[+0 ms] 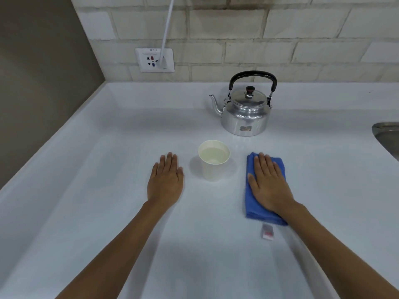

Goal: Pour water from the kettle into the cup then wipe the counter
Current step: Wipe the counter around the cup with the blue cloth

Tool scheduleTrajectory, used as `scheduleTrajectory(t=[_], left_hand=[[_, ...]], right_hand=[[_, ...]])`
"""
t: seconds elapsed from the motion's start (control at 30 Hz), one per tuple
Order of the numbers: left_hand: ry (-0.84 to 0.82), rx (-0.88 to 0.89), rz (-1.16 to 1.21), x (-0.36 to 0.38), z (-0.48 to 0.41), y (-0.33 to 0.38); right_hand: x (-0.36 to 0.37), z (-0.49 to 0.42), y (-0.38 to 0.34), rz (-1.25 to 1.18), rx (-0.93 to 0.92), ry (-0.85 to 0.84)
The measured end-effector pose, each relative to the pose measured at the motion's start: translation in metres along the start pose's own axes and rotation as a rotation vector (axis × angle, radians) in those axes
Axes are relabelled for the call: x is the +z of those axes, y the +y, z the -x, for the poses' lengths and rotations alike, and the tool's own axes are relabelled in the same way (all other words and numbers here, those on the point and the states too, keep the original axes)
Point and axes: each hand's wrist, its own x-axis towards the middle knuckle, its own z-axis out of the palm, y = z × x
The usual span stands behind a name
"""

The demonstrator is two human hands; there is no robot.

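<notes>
A shiny metal kettle [246,112] with a black handle stands upright at the back of the white counter [108,212], spout pointing left. In front of it stands a white paper cup [213,160] holding water. My left hand [165,182] lies flat on the counter to the left of the cup, fingers together, holding nothing. To the right of the cup my right hand [268,182] presses flat on a folded blue cloth [252,203], which lies on the counter.
A small white label [268,231] from the cloth lies near its front edge. A steel sink rim [387,134] shows at the right edge. A wall socket [154,60] with a white cord is plugged in at the back left.
</notes>
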Motion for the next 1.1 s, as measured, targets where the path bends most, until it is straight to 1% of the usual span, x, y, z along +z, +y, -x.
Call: scheduleTrajectory(t=[0.07, 0.13, 0.2, 0.27, 0.33, 0.4, 0.5, 0.57, 0.67, 0.8, 0.87, 1.0, 1.1], left_hand=[[0.009, 0.006, -0.008, 0.000, 0.000, 0.000], [0.018, 0.014, -0.009, 0.001, 0.000, -0.002], [0.024, 0.019, 0.000, 0.003, 0.000, -0.003], [0.032, 0.022, 0.015, 0.004, 0.000, -0.005], [0.033, 0.024, 0.018, 0.005, 0.000, -0.006], [0.037, 0.021, 0.012, 0.005, -0.001, -0.006], [0.047, 0.013, -0.011, 0.006, -0.002, -0.003], [0.049, 0.009, -0.012, 0.006, -0.003, 0.000], [0.051, 0.014, -0.026, 0.006, -0.003, 0.000], [0.047, 0.010, -0.044, 0.006, -0.003, 0.001], [0.045, 0.009, -0.049, 0.005, -0.004, 0.001], [0.033, 0.022, -0.029, 0.003, -0.004, 0.000], [0.035, 0.030, -0.011, 0.002, -0.003, -0.004]], right_hand=[[0.000, -0.020, -0.008, -0.004, -0.007, -0.038], [0.003, -0.022, -0.017, 0.004, -0.044, -0.035], [0.008, -0.004, -0.018, 0.000, -0.145, -0.013], [0.012, 0.018, -0.007, -0.060, -0.243, -0.004], [0.009, 0.025, 0.011, -0.065, -0.283, -0.038], [0.005, 0.015, 0.029, 0.007, -0.265, -0.021], [0.001, -0.017, 0.040, 0.018, -0.153, -0.017], [0.002, -0.041, 0.033, 0.030, -0.164, -0.051], [0.006, -0.070, 0.012, 0.036, -0.315, -0.079], [0.007, -0.094, -0.006, -0.017, -0.539, -0.109], [0.006, -0.109, -0.011, -0.029, -0.597, -0.148], [0.007, -0.130, -0.026, 0.061, -0.570, -0.144], [0.009, -0.115, -0.020, -0.003, -0.582, -0.135]])
